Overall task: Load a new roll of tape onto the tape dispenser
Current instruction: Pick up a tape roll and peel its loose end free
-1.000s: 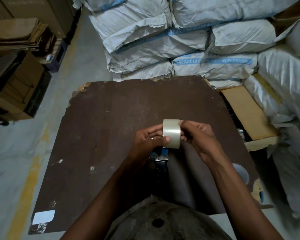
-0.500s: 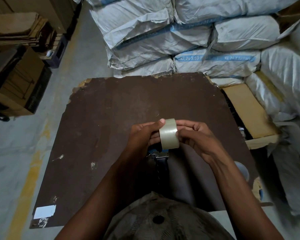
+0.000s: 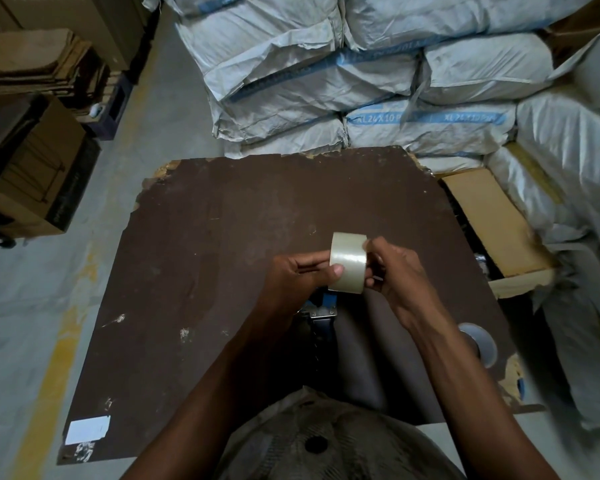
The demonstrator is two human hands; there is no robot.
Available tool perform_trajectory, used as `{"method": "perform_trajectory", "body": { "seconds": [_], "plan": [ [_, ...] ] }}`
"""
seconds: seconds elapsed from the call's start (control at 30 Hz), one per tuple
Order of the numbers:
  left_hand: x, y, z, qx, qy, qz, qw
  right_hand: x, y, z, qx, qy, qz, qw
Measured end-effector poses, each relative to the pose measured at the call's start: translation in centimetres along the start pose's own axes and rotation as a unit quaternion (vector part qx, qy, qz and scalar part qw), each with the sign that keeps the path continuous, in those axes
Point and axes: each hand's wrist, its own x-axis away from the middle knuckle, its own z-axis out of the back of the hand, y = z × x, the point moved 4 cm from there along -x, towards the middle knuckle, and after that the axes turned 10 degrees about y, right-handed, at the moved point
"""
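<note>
A person holds a roll of clear tape (image 3: 347, 263) above a worn brown worktop (image 3: 222, 237), both hands closed on it. The left hand (image 3: 291, 278) grips the roll's left side, thumb pressed on the tape's outer face; the right hand (image 3: 399, 271) pinches its right edge with the fingertips. The roll stands on edge, its broad band facing the camera. Directly nearer the person than the roll, a blue tape dispenser (image 3: 321, 311) lies on the worktop, partly hidden beneath the left hand. A second roll (image 3: 478, 344) rests on the worktop to the right of the dispenser, close to the right forearm. Beyond the roll, stacked white sacks (image 3: 361, 81) crowd the worktop's far edge; cardboard boxes (image 3: 25, 174) sit on the floor well to the left.
</note>
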Motion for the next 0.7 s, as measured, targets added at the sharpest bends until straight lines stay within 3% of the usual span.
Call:
{"method": "perform_trajectory", "body": {
  "seconds": [0.13,0.27,0.5,0.63,0.7],
  "plan": [
    [0.1,0.1,0.1,-0.032,0.003,-0.008,0.999,-0.1,-0.2,0.0,-0.003,-0.049,0.044,0.998],
    [0.1,0.4,-0.3,0.030,0.019,0.018,0.999,-0.1,-0.3,0.1,0.039,-0.088,0.117,0.988],
    [0.5,0.5,0.1,0.038,0.052,0.007,0.998,0.6,-0.9,-0.1,0.050,-0.050,0.149,0.986],
    [1.2,1.0,-0.3,0.012,0.038,-0.072,0.997,0.9,-1.2,-0.3,0.072,-0.005,0.170,0.983],
    [1.6,1.2,-0.6,-0.013,0.043,-0.130,0.990,0.9,-1.4,-0.4,0.069,-0.001,0.140,0.988]
  ]
}}
